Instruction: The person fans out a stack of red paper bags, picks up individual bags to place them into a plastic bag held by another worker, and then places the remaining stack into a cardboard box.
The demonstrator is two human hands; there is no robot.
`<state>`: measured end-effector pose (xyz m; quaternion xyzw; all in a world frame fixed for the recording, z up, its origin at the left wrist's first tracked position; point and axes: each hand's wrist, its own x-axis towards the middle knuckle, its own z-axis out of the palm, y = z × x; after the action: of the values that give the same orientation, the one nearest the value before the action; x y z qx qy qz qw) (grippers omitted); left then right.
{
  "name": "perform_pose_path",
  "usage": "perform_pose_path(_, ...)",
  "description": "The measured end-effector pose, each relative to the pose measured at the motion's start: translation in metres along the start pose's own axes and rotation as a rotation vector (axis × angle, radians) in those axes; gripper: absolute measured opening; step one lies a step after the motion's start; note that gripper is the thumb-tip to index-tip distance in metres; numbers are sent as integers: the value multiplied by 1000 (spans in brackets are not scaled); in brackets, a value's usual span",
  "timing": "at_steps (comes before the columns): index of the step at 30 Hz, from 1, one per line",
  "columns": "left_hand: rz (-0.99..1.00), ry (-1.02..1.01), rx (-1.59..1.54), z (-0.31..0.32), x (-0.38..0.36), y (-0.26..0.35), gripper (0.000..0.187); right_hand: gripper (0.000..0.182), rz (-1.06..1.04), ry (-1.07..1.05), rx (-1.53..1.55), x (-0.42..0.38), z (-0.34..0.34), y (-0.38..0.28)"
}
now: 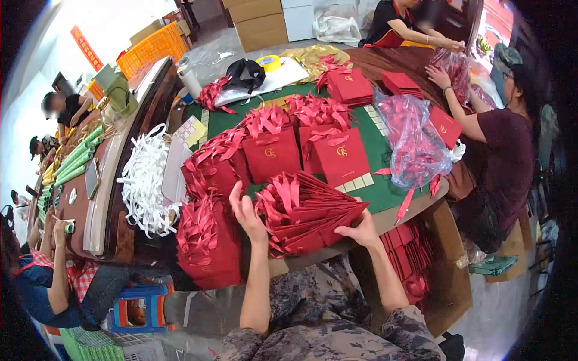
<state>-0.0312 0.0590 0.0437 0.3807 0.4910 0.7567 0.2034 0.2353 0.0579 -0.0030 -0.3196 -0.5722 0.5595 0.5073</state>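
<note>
A fanned stack of red paper gift bags (313, 219) with pink-red ribbon handles lies at the table edge in front of me. My right hand (362, 231) grips its right corner, thumb on the near side. At the ribbon end, my left hand (248, 215) has its fingers raised and apart, its palm side close against the stack. Behind stand upright bundles of the same bags, among them a gold-lettered one (271, 157) and another (342, 155). More bags (208, 249) stand left of my left hand.
White ribbons (147, 180) are heaped at the left. Right of the bags lies a clear plastic bag (415, 138) of red ribbons. An open cardboard box (448, 265) with red bags stands below the table's right edge. People work at left and right.
</note>
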Motion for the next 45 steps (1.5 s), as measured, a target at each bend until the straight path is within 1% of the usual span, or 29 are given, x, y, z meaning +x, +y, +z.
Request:
perform_pose_path(1,0,-2,1,4,3,12,39,82,9,-11,4,0,1,-1)
perform_pose_path(3,214,-295,201,12,8,33,46,82,-16,-18,4,2,1,0)
perform_pose_path(4,275,-456,305,16,10,50,51,81,-37,-27,3,2,2,0)
perform_pose_path(5,446,-570,470,22,11,69,44,81,-34,-28,5,1,3,-1)
perform_pose_path(7,506,-863,496,25,10,68,34,80,31,-13,77,1,5,-5)
perform_pose_path(8,527,-878,491,28,8,64,20,80,29,-16,77,1,5,-6)
perform_pose_path(9,529,-876,492,26,8,62,20,80,18,-11,59,1,5,-5)
perform_pose_path(11,567,-700,582,19,4,62,8,79,8,-3,43,0,5,-4)
perform_pose_path(12,616,-576,603,21,0,66,6,79,8,0,60,-1,5,-1)
perform_pose_path(13,615,-577,605,20,-4,67,6,79,9,1,79,-1,6,2)
perform_pose_path(14,618,-524,641,18,-7,68,8,79,9,-1,78,-1,4,4)
perform_pose_path(16,620,-430,685,14,-14,73,12,80,-19,-55,-26,0,2,4)
perform_pose_path(17,618,-429,688,12,-16,71,12,80,-17,-57,-25,-1,3,4)
perform_pose_path(19,588,-364,677,7,-19,65,14,70,25,28,114,-1,11,-7)
perform_pose_path(20,588,-363,680,5,-22,63,14,70,25,26,116,0,11,-6)
perform_pose_path(23,524,-340,689,-4,-31,59,11,71,14,26,97,0,7,-2)
perform_pose_path(25,486,-321,608,-14,-35,57,8,81,14,-22,33,-2,3,3)
perform_pose_path(29,404,-389,551,-21,-37,62,10,82,1,-38,83,-1,4,1)
perform_pose_path(30,337,-412,519,-19,-35,65,20,83,1,-39,85,0,4,-2)
perform_pose_path(31,340,-409,524,-17,-33,70,20,83,2,-38,88,0,5,-3)
perform_pose_path(33,462,-548,620,-8,-25,84,35,84,-2,-49,102,1,4,0)
perform_pose_path(34,468,-612,663,-7,-22,86,43,84,-5,-54,112,1,3,1)
perform_pose_path(35,467,-613,660,-3,-21,87,43,84,-5,-52,109,0,3,1)
perform_pose_path(37,451,-702,588,9,-18,86,42,84,16,-50,109,1,5,-3)
perform_pose_path(41,504,-772,567,17,-19,81,44,85,48,-26,105,1,6,-7)
perform_pose_path(42,563,-709,549,18,-19,80,43,80,26,-22,103,1,7,-7)
perform_pose_path(43,561,-710,549,17,-20,78,43,75,5,-18,101,1,7,-7)
perform_pose_path(44,537,-691,548,15,-24,78,40,75,7,-18,102,1,5,-4)
perform_pose_path(45,513,-672,547,14,-26,76,37,80,10,-43,58,2,2,0)
